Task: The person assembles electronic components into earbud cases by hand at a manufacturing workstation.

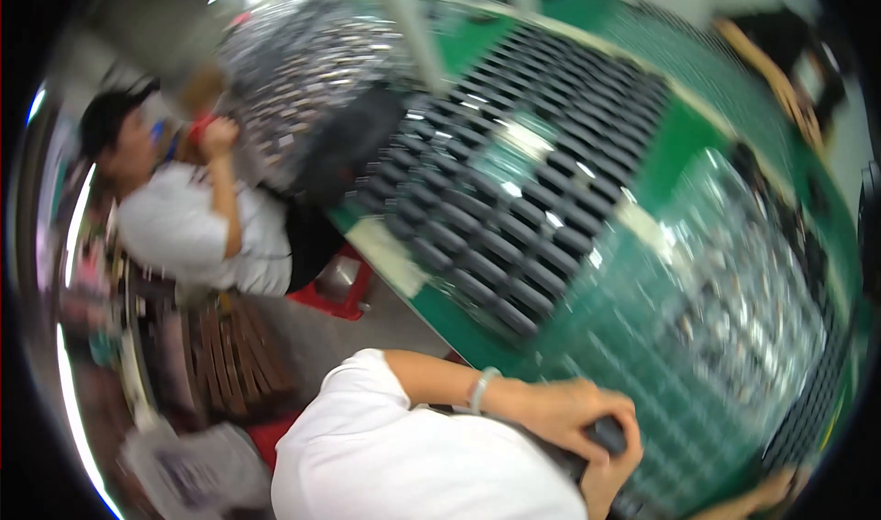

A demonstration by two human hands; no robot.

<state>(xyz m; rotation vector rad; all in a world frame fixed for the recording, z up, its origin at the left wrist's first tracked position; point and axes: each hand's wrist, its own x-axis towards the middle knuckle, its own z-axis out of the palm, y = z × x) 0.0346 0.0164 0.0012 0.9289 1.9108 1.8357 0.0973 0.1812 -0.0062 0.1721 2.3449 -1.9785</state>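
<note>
Left hand curled around a dark rounded piece, lower right of centre.
The left hand [569, 408] pinches the dark rounded piece [606, 435]; the right hand [613, 480], partly hidden, is just below, its grip impossible to tell. Clear trays [743, 309] lie blurred at right, their contents unclear; at upper left, clear packaging [312, 98] shows many small shiny shapes. Rows of dark oblong pieces [500, 272] cover the middle of the green tabletop [684, 153], a pale clear item [516, 151] among them. At left, a co-worker [197, 226] in white is near a red stool [344, 286]; a whitish bag [188, 469] sits lower left.
</note>
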